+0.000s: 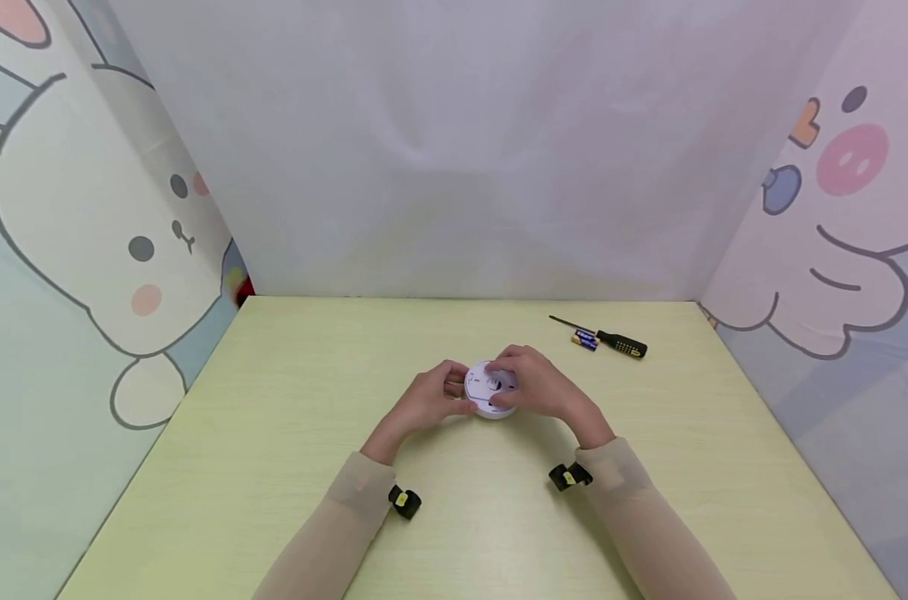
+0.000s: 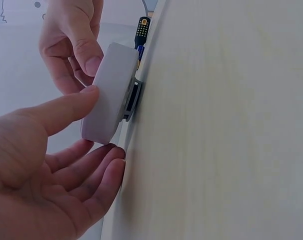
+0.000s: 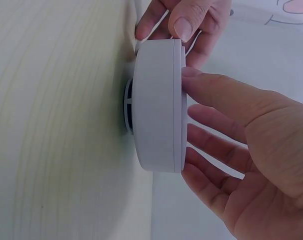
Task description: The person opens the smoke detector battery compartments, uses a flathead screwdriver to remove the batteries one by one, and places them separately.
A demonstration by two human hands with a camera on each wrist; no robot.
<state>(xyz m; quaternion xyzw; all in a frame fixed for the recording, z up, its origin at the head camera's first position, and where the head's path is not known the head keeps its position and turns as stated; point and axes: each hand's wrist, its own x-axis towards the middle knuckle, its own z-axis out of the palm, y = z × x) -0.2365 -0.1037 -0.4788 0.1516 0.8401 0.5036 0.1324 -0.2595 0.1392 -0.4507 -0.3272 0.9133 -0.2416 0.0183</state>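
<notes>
A round white smoke detector (image 1: 481, 402) lies face down at the middle of the table, its slotted grille (image 2: 133, 100) against the tabletop. Its upturned back carries a thin plate (image 3: 183, 135) with printed marks and cut-outs. My left hand (image 1: 430, 398) holds the detector's side wall, thumb on the near edge and fingers around the far left. From the right, my right hand (image 1: 540, 383) reaches over the back, its thumb and fingertips gripping at the plate. The right fingers partly cover the plate's right half.
Behind and to the right lies a screwdriver (image 1: 622, 344) with a black handle, its shaft pointing left. Two small blue-and-gold batteries (image 1: 585, 339) sit beside its shaft. A white sheet (image 1: 454, 167) hangs behind the table, with cartoon-printed sheets on both sides.
</notes>
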